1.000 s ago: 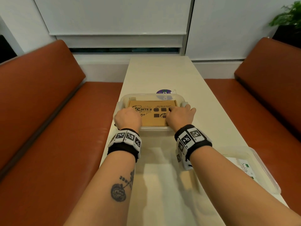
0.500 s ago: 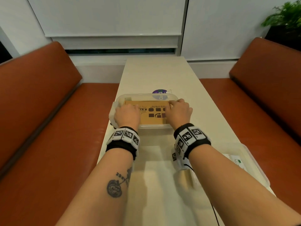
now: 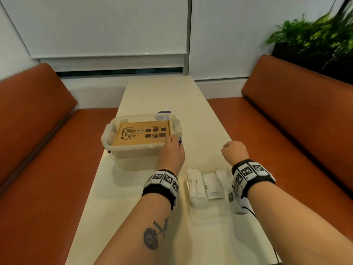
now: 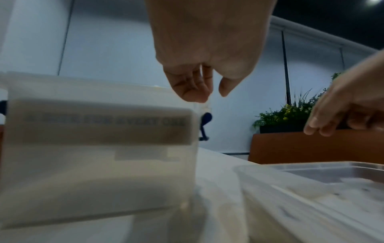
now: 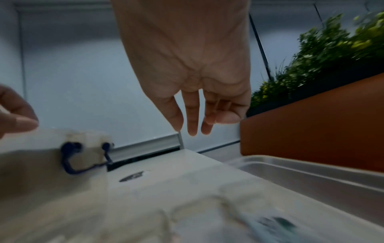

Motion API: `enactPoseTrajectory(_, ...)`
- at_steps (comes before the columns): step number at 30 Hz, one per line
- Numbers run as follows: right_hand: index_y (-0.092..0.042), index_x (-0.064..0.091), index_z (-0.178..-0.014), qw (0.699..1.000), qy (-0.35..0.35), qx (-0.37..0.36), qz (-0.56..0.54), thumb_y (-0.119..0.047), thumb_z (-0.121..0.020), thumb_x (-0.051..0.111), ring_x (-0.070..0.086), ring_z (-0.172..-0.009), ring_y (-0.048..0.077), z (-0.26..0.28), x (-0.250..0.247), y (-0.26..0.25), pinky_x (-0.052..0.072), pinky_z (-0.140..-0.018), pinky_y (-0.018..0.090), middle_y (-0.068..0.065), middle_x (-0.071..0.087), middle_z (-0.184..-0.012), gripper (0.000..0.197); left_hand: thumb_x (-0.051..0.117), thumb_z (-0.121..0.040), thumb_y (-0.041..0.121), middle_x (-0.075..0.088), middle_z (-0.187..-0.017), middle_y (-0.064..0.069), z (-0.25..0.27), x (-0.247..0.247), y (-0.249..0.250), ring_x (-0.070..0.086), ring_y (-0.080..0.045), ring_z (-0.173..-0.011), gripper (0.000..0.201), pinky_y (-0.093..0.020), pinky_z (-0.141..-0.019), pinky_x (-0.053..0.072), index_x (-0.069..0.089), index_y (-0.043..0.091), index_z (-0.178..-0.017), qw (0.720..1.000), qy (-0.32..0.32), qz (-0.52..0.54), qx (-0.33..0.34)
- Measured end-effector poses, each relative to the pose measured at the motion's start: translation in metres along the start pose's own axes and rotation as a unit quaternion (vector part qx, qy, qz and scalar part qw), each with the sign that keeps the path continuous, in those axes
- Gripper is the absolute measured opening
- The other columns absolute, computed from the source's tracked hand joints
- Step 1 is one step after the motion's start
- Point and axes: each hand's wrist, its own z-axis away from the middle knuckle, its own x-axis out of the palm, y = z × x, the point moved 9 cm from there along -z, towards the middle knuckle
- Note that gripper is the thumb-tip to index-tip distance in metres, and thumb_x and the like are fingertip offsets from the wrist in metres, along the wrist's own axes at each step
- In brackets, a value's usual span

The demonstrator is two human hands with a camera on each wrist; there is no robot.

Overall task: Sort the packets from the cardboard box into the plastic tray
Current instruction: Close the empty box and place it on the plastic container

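A brown cardboard box (image 3: 142, 133) with black print lies closed inside a clear plastic bin (image 3: 133, 150) on the left of the table. My left hand (image 3: 172, 139) hovers at the bin's near right corner, fingers loosely curled and empty (image 4: 207, 92). My right hand (image 3: 234, 148) hangs above the bare table to the right, fingers relaxed and pointing down (image 5: 197, 125), holding nothing. Below and between my wrists lies a shallow clear plastic tray (image 3: 198, 204) with white packets (image 3: 196, 185) lying side by side in it.
The long cream table (image 3: 162, 92) runs away from me between two orange benches (image 3: 38, 150). A purple disc (image 3: 164, 112) lies just behind the bin. A dark blue latch (image 5: 70, 161) hangs on the bin's side. Plants (image 3: 315, 35) stand behind the right bench.
Both hands have come off the cardboard box. The right hand swung out to the right over the table, and the left moved to the bin's right corner. The tray now shows between my wrists.
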Motion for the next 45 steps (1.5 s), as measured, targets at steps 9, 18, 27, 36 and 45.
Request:
enactPoseTrajectory(9, -0.021, 0.045, -0.133, 0.988, -0.041, 0.081, 0.123, -0.012, -0.09, 0.042, 0.039, -0.119, 0.03, 0.022, -0.003, 0.088, 0.042, -0.094, 0.044, 0.011, 0.043, -0.131, 0.044, 0.044, -0.094, 0.012, 0.062, -0.116, -0.012, 0.034, 0.07, -0.006, 0.061, -0.029, -0.104, 0.025, -0.032, -0.074, 0.045, 0.057, 0.006, -0.114, 0.965, -0.184, -0.095, -0.16)
enactPoseTrajectory(18, -0.022, 0.03, -0.144, 0.99, -0.114, 0.045, 0.073, -0.003, -0.092, 0.033, 0.059, -0.107, 0.031, 0.03, 0.018, 0.101, 0.051, -0.091, 0.043, 0.016, 0.056, -0.127, 0.055, 0.044, -0.092, 0.001, 0.065, -0.11, -0.015, 0.047, 0.088, -0.012, 0.063, -0.03, -0.102, 0.021, -0.032, -0.078, 0.049, 0.063, 0.001, -0.102, 0.962, -0.185, -0.1, -0.173)
enactPoseTrajectory(27, -0.019, 0.021, -0.149, 0.989, -0.125, 0.008, 0.084, -0.004, -0.093, 0.032, 0.056, -0.113, 0.029, 0.046, 0.034, 0.067, 0.05, -0.089, 0.037, 0.015, 0.055, -0.131, 0.059, 0.045, -0.093, 0.003, 0.067, -0.108, -0.013, 0.052, 0.068, -0.046, 0.064, -0.028, -0.1, 0.022, -0.029, -0.07, 0.044, 0.065, 0.002, -0.103, 0.957, -0.179, -0.132, -0.184)
enactPoseTrajectory(36, -0.013, 0.032, -0.143, 0.986, -0.142, -0.041, 0.077, 0.0, -0.089, 0.034, 0.057, -0.111, 0.03, 0.068, 0.068, 0.009, 0.05, -0.091, 0.037, 0.015, 0.055, -0.128, 0.056, 0.048, -0.092, 0.003, 0.068, -0.101, -0.014, 0.065, 0.027, -0.11, 0.065, -0.029, -0.094, 0.019, -0.03, -0.066, 0.044, 0.066, 0.001, -0.093, 0.95, -0.149, -0.151, -0.227)
enactPoseTrajectory(45, -0.013, 0.026, -0.147, 0.985, -0.146, -0.046, 0.078, -0.002, -0.09, 0.035, 0.053, -0.117, 0.029, 0.073, 0.081, -0.011, 0.048, -0.093, 0.036, 0.014, 0.051, -0.134, 0.059, 0.047, -0.092, 0.001, 0.069, -0.102, -0.015, 0.066, 0.016, -0.132, 0.065, -0.029, -0.095, 0.02, -0.031, -0.071, 0.049, 0.067, 0.001, -0.096, 0.944, -0.163, -0.176, -0.224)
